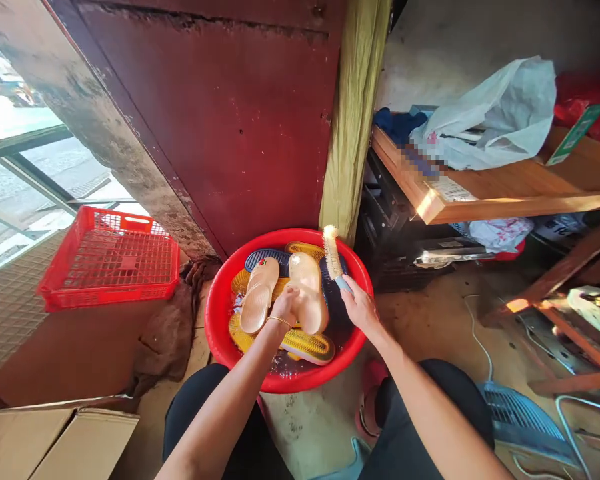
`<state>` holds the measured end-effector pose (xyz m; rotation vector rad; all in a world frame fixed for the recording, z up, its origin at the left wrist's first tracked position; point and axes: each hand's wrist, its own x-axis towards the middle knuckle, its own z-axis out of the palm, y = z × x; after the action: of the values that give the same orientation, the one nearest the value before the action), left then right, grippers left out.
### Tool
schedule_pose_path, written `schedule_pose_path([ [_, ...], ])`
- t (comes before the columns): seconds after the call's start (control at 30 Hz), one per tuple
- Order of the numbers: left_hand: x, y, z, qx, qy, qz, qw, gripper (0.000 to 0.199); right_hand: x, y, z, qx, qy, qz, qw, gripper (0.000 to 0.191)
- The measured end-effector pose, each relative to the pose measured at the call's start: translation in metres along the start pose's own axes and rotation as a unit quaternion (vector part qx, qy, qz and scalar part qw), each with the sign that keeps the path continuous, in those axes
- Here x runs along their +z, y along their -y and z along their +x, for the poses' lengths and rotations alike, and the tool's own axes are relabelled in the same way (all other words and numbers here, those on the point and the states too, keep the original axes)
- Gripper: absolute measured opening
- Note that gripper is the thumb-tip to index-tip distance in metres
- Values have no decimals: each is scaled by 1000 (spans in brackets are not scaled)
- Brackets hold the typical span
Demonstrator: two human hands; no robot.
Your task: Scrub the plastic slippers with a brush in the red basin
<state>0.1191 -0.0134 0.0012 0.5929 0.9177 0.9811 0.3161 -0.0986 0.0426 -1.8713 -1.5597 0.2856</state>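
A red plastic basin on the floor holds several slippers in wet water. My left hand grips a beige slipper and holds it up over the basin. Beside it lies a second beige slipper. Yellow slippers and dark blue ones lie underneath. My right hand holds a scrubbing brush by its handle, with the pale bristles raised just right of the held slipper.
A red mesh crate stands to the left, with a brown cloth beside it and a cardboard box at bottom left. A wooden shelf with bags is on the right. A fan grille and cables lie at right.
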Motion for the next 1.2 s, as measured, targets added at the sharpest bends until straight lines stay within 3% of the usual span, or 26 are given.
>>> schedule_pose_path([
  [0.17, 8, 9, -5, -42, 100, 72, 991, 43, -19, -2, -9, 23, 26, 10, 999, 49],
  [0.27, 7, 18, -11, 24, 135, 226, 964, 50, -19, -5, -10, 24, 46, -17, 999, 48],
  [0.33, 2, 21, -12, 116, 143, 368, 911, 48, -17, -9, -11, 15, 70, -42, 997, 49],
  [0.4, -8, 19, -11, 183, 136, 507, 831, 49, -13, -13, -14, -3, 107, -71, 992, 50],
  [0.53, -31, 9, -7, 188, 76, 722, 662, 64, 3, -14, -24, -27, 175, -118, 977, 49],
  [0.6, -38, 8, -6, 156, 90, 761, 623, 64, 14, -11, -27, -25, 204, -141, 968, 53],
  [0.8, -33, 14, -16, 148, 118, 803, 565, 46, 34, -3, -19, 20, 257, -186, 948, 61],
  [0.87, -30, 9, -23, 157, 125, 808, 554, 39, 33, -3, -17, 23, 250, -182, 951, 56],
  [0.97, -33, -7, -33, 187, 147, 783, 575, 31, 25, -6, -12, 37, 238, -182, 953, 51],
  [1.1, -51, -30, -38, 234, 166, 700, 654, 28, 7, -9, -8, 55, 137, -91, 985, 52],
  [1.2, -61, -39, -39, 275, 164, 622, 715, 29, 0, 0, -12, 17, 79, 44, 996, 65],
])
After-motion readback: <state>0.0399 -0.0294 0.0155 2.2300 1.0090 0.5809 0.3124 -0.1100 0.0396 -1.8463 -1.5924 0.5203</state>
